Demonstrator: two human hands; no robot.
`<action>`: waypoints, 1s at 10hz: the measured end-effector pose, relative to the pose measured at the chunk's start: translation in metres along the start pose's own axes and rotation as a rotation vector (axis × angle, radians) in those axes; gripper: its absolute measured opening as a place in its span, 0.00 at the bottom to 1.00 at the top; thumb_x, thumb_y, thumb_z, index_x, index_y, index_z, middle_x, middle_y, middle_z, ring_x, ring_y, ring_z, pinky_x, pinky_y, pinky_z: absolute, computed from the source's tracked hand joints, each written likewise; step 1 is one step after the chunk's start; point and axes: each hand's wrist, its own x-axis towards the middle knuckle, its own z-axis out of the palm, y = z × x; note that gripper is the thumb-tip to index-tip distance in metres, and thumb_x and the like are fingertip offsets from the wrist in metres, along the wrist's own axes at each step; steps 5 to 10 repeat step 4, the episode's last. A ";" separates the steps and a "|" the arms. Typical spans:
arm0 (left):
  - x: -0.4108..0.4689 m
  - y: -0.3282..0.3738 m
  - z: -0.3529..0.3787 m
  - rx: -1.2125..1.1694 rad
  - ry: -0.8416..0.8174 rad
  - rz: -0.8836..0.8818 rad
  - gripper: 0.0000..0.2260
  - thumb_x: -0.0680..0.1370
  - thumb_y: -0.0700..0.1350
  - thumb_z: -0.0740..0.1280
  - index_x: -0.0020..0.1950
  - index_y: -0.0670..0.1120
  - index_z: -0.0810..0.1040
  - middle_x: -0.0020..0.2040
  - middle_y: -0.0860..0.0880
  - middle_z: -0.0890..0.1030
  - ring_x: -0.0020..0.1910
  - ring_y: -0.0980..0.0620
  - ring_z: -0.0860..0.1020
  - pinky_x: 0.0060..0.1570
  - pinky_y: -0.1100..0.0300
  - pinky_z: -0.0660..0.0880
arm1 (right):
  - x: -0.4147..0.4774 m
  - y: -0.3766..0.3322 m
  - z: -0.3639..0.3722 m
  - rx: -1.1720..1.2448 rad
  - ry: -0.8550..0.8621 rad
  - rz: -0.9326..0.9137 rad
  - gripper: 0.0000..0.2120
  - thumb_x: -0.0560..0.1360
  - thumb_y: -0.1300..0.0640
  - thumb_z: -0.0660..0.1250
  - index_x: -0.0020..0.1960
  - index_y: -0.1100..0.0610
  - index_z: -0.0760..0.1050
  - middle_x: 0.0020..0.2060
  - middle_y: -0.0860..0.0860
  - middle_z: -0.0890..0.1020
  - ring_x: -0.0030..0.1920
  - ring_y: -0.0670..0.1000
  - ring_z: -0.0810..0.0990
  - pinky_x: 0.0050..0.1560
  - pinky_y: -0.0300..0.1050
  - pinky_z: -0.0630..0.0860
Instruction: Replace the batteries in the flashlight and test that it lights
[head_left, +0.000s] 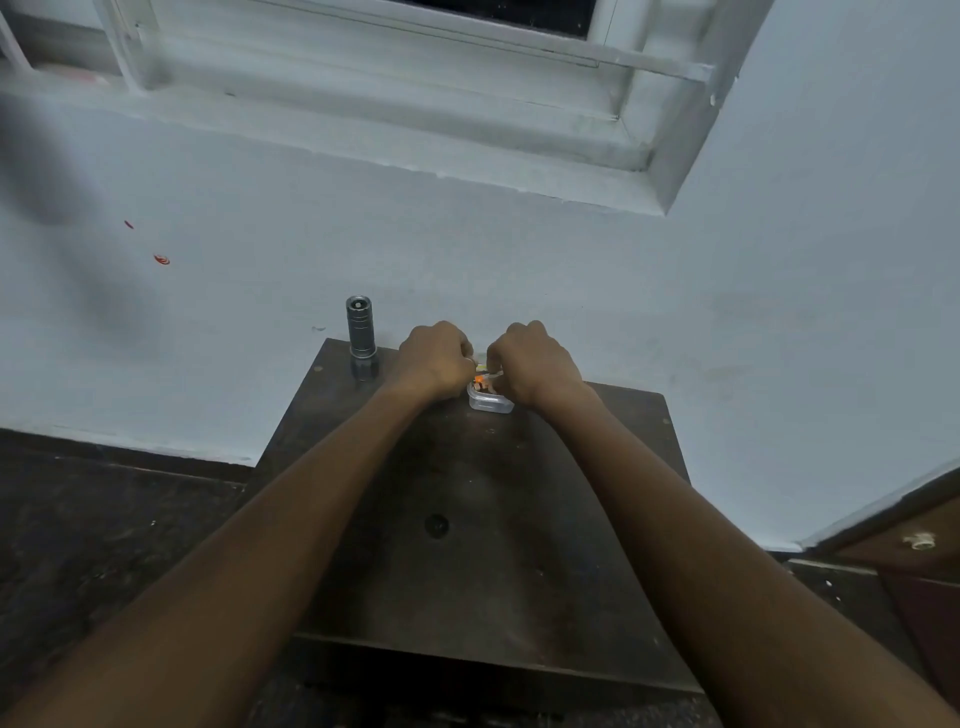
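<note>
A silver flashlight (360, 326) stands upright at the far left corner of the dark table (467, 519). A small clear plastic box (491, 401) sits near the far edge, with orange and dark items inside that are too small to name. My left hand (434, 361) and my right hand (535, 364) are both curled over the box's far side, fingers pinching at a thin clear piece at its top, likely the lid. The fingertips and most of the box are hidden by my hands.
The table stands against a pale blue wall (260, 260) below a white window frame (415, 78). Dark floor (104, 519) lies to the left. A brown wooden door or cabinet (914, 551) is at the lower right.
</note>
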 end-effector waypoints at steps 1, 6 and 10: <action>0.000 -0.001 0.000 0.000 0.001 -0.003 0.08 0.75 0.41 0.67 0.51 0.46 0.84 0.51 0.44 0.85 0.50 0.44 0.81 0.47 0.57 0.75 | -0.001 -0.002 0.002 -0.036 0.034 0.025 0.08 0.77 0.60 0.66 0.54 0.63 0.79 0.51 0.58 0.77 0.57 0.60 0.73 0.43 0.48 0.67; -0.002 -0.001 0.002 0.055 0.020 -0.014 0.11 0.76 0.46 0.66 0.56 0.48 0.82 0.56 0.46 0.83 0.55 0.43 0.79 0.49 0.56 0.74 | -0.002 -0.001 0.001 0.031 0.074 0.063 0.09 0.77 0.59 0.66 0.54 0.62 0.78 0.53 0.58 0.76 0.58 0.60 0.72 0.45 0.48 0.68; -0.002 -0.001 0.002 0.055 0.020 -0.014 0.11 0.76 0.46 0.66 0.56 0.48 0.82 0.56 0.46 0.83 0.55 0.43 0.79 0.49 0.56 0.74 | -0.002 -0.001 0.001 0.031 0.074 0.063 0.09 0.77 0.59 0.66 0.54 0.62 0.78 0.53 0.58 0.76 0.58 0.60 0.72 0.45 0.48 0.68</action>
